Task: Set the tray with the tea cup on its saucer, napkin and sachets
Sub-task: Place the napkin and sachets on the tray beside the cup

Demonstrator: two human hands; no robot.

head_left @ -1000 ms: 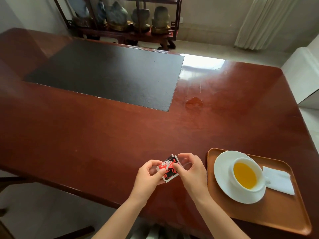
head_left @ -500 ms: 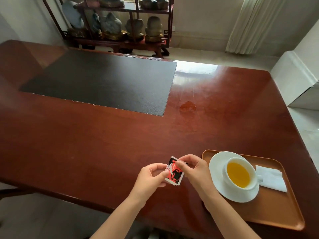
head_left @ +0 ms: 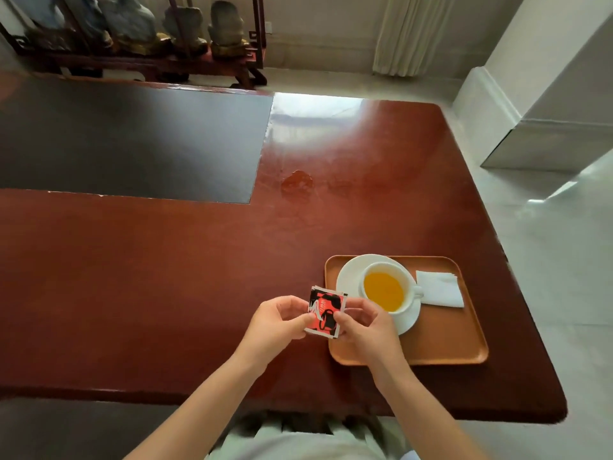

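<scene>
An orange-brown tray [head_left: 441, 340] lies on the red-brown table near its right front edge. On it a white saucer [head_left: 348, 277] carries a white cup [head_left: 384, 290] of yellow tea. A folded white napkin [head_left: 438, 288] lies right of the cup on the tray. My left hand [head_left: 275, 322] and my right hand [head_left: 363, 325] both pinch red, black and white sachets [head_left: 326, 310], held stacked just above the tray's left edge. How many sachets are in the stack is unclear.
A large black mat [head_left: 132, 144] covers the table's far left. A wet spot [head_left: 297, 182] marks the wood beyond the tray. A shelf of stone ornaments [head_left: 185, 31] stands behind the table; a white cabinet [head_left: 557, 94] stands at the right.
Both hands have carried the sachets to the right, from the bare wood to the tray's left edge. The sachets are now squared up, and the camera has turned rightward.
</scene>
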